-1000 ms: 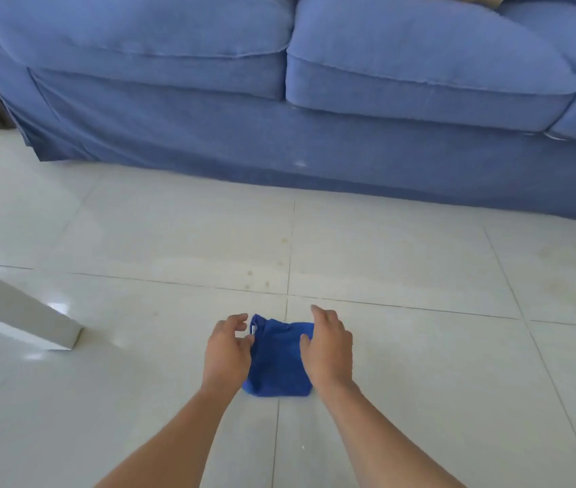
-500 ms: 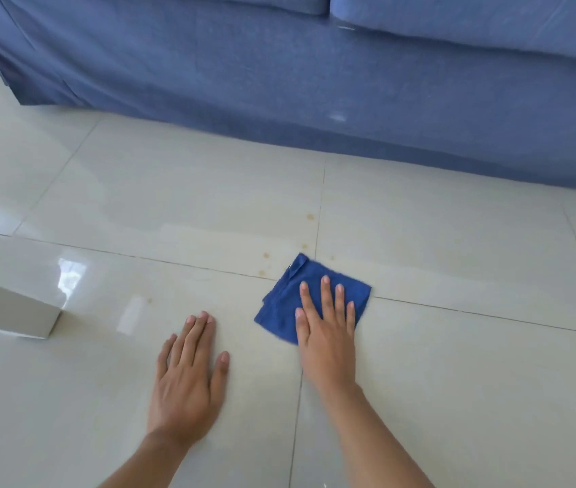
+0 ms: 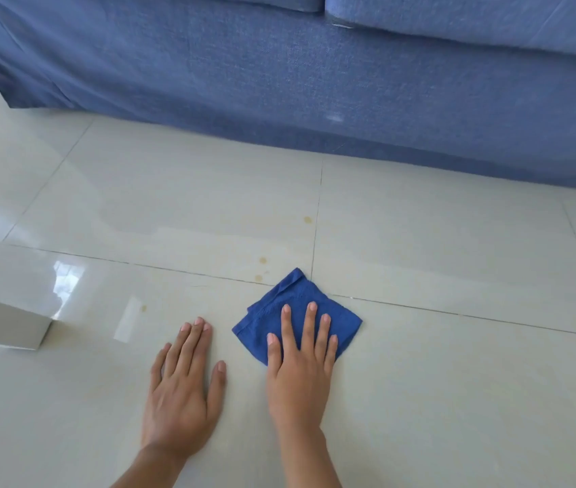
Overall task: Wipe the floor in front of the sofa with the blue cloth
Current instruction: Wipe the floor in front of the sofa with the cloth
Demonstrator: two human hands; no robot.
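The cloth [image 3: 293, 313], a folded blue terry square turned like a diamond, lies flat on the floor [image 3: 438, 382] at lower centre of the frame, its top corner touching a grout crossing. The right hand [image 3: 302, 368] presses on it, palm down, fingers spread wide, gripping nothing. Just left of it the left hand [image 3: 182, 389] lies flat on bare tile, fingers together, apart from the cloth. Small yellowish spots [image 3: 261, 260] dot the glossy pale tiles just above and left of the cloth. Open floor runs to the right and upward to the sofa [image 3: 279, 82], whose woven blue skirt reaches the floor across the top. A white slanted panel [image 3: 1, 325] sits at the left edge.
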